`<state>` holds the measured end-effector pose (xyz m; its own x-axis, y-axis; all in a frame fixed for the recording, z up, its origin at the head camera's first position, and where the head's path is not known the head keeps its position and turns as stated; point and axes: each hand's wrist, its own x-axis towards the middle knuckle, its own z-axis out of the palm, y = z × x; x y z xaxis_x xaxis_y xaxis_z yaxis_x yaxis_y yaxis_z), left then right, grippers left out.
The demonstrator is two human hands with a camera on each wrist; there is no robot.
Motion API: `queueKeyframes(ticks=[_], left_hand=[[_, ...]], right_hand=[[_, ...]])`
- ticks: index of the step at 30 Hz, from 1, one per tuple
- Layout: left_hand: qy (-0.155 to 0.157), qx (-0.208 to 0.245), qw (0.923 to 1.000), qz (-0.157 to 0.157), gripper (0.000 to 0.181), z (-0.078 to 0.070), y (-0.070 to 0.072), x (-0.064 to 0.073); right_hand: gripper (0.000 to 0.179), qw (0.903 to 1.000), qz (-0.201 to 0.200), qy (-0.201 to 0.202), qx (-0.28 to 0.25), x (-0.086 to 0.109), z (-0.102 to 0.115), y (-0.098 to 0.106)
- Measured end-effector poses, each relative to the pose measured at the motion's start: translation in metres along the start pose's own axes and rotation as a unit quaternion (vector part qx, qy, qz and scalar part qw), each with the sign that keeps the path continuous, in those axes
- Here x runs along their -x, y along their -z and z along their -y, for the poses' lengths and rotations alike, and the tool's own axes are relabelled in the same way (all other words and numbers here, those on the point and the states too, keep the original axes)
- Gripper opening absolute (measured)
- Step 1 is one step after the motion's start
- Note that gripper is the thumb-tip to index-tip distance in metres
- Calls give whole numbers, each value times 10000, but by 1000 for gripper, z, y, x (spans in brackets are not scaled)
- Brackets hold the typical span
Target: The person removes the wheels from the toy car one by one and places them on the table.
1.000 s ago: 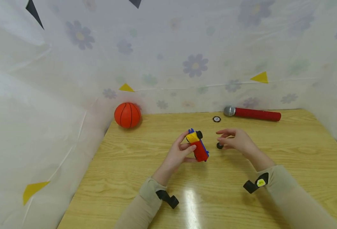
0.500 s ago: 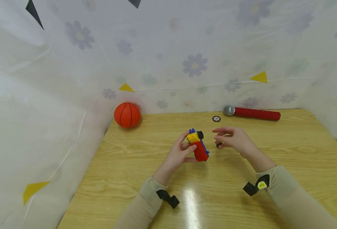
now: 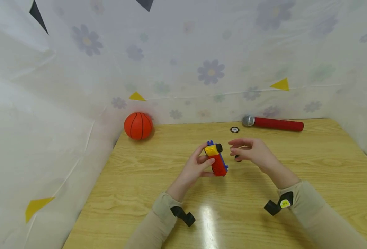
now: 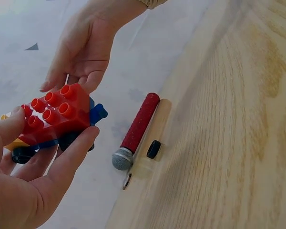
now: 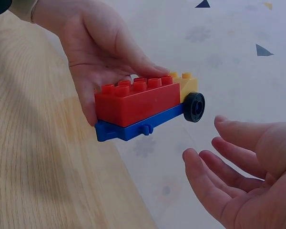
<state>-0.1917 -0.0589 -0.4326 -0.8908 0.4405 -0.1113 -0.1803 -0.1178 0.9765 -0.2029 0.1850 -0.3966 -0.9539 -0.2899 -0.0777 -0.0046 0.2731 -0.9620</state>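
My left hand (image 3: pixel 191 171) grips a toy car (image 3: pixel 219 167) built of a red brick (image 5: pixel 140 102) and a yellow brick (image 5: pixel 188 86) on a blue base (image 5: pixel 155 120), tilted above the table. In the right wrist view, a black wheel (image 5: pixel 195 107) is on the side facing the right hand, by the yellow end; a bare blue stub (image 5: pixel 147 129) sticks out nearer the other end. My right hand (image 3: pixel 256 154) hovers beside the car, fingers loosely bent with nothing between them. A loose black wheel (image 4: pixel 154 149) lies on the table, partly hidden by that hand in the head view.
At the back of the wooden table (image 3: pixel 133 207) lie a red microphone (image 3: pixel 277 123) and a round black-and-white chip (image 3: pixel 234 129). An orange basketball (image 3: pixel 138 126) is at the back left corner. Pale flowered sheeting (image 3: pixel 171 62) rises behind.
My right hand has shifted a little left, closer to the car, and covers more of the loose wheel. The left hand keeps its grip on the car almost still.
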Motion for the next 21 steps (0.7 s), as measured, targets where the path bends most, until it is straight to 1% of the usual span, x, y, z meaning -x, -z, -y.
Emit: queueKeyframes(ticks=[3, 10, 15, 21], left_hand=[[22, -5, 10000, 44, 63, -1, -1, 1], [-10, 1, 9999, 161, 62, -2, -2, 1], [8, -39, 9997, 225, 62, -3, -3, 3], [75, 27, 9997, 238, 64, -1, -5, 3]], right_hand=[[49, 10000, 22, 47, 55, 1, 1, -2], [47, 9996, 151, 194, -119, 3, 3, -5], [47, 9991, 214, 356, -112, 4, 4, -8], [45, 9991, 227, 332, -166, 2, 2, -12]])
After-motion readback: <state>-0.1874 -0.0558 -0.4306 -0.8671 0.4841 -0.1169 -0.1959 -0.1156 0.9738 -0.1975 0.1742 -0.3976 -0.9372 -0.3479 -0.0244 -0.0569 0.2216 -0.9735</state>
